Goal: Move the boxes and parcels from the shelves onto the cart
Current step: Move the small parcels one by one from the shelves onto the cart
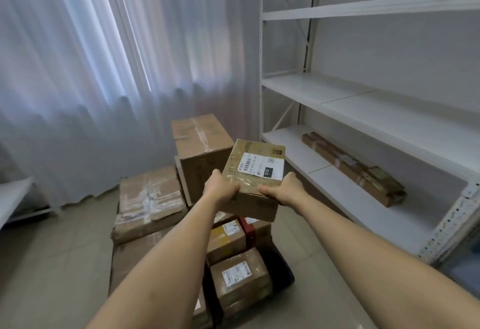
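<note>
Both hands grip taped cardboard box point(253, 178) above loaded cart point(281, 274).
Left hand point(220, 189) and right hand point(287, 189) fingers curl round near corners; tall box point(202, 146) behind, long parcel point(353, 168) on shelf point(311, 162) right.

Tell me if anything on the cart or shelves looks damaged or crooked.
The flat box on the cart's left looks battered: its top is crumpled, with wrinkled tape. On the lowest shelf, the long parcel lies askew to the edge. Nothing has spilled.

Stacked boxes point(202, 146) crowding the cart point(283, 274); open floor point(319, 300) rightward.
</note>
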